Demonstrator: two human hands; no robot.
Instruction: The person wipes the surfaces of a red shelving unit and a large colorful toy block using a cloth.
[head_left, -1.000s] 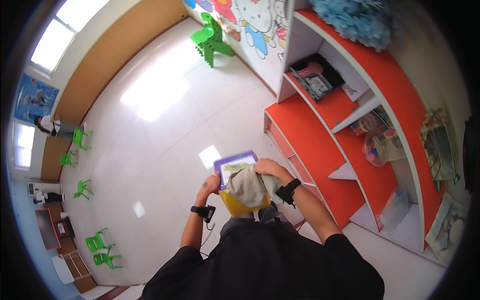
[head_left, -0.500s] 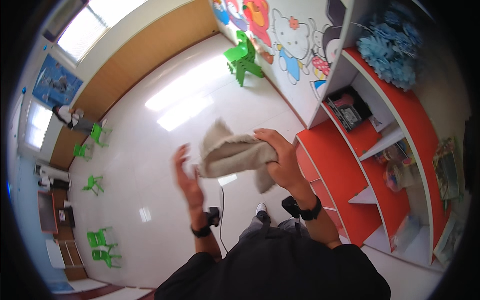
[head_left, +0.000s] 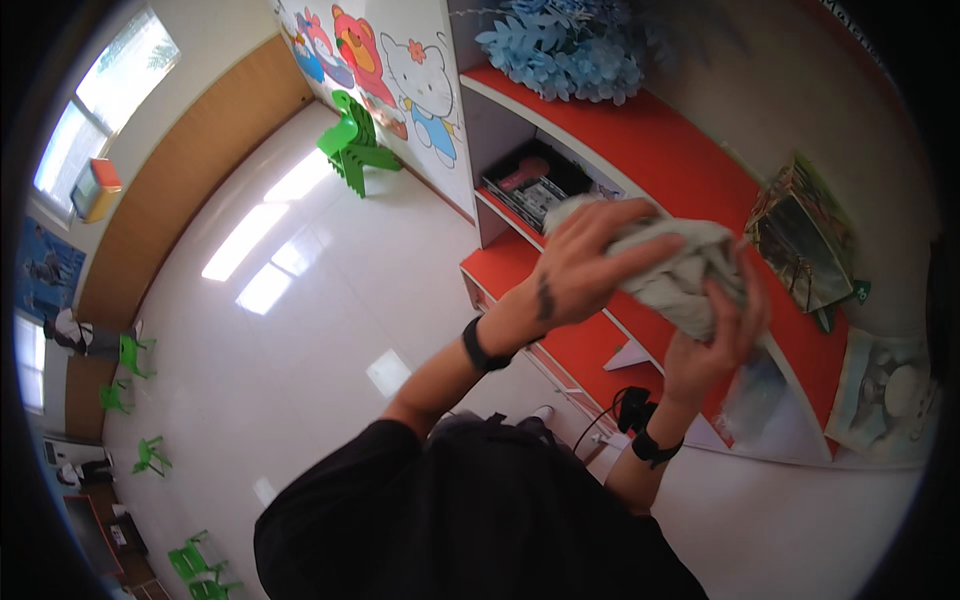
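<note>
A bunched grey-beige cloth [head_left: 668, 292] is held up between my two hands, in front of the red-topped shelf unit. My left hand [head_left: 580, 265] lies over its left side, fingers closed on the fabric. From the right and below, my right hand [head_left: 715, 335] grips the other side, its fingers slightly blurred and wrapped over the folds. The cloth hides part of the shelf behind it; whether it touches the shelf I cannot tell.
Blue artificial flowers [head_left: 570, 50] stand on the red shelf top [head_left: 690, 165], with a picture-covered box [head_left: 805, 235] farther right. A black tray [head_left: 535, 180] sits in an upper compartment. Stacked green chairs [head_left: 355, 140] stand by the painted wall. Two people are far left.
My body and view have turned right toward the shelf. Both hands moved right with the cloth, now crumpled. My left hand, earlier apart from the cloth, now grips it.
</note>
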